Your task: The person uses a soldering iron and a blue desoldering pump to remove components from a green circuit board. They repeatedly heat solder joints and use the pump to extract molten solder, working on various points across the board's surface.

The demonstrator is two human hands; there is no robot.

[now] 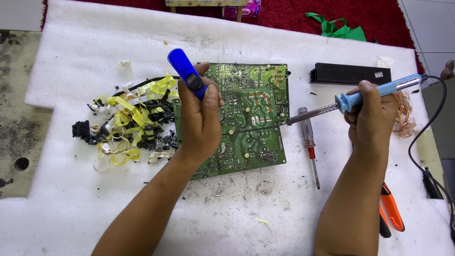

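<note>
**Holding two tools over a green circuit board**

Looking down from the head camera, the green circuit board (pixel 251 118) lies flat on a sheet of white foam (pixel 71 199) that covers the counter, solder side up. Every place below is given relative to this board.

The left hand (pixel 201 121) hovers over the board's left part, its grip closed fully around a blue desoldering pump (pixel 186 73). The pump's blue body sticks up and away past the board's far-left corner, so the tool sits inside the fist while the board lies beneath it.

The right hand (pixel 374 114) is off the board's right edge, its grip wrapped tight around the light-blue handle of a soldering iron (pixel 350 100). The iron's metal shaft points left, and its tip reaches the board's right edge about midway along; whether it touches cannot be told. A black cord (pixel 429 123) runs from the handle's rear, farther right.

Just right of the board, under the iron's shaft, lies a screwdriver (pixel 309 142) with a clear and red handle. Left of the board sits a heap of yellow tape scraps and black parts (pixel 125 125). Beyond the board's right far corner rests a black finned bar (pixel 350 73). Orange-handled pliers (pixel 391 208) lie well to the near right.
</note>
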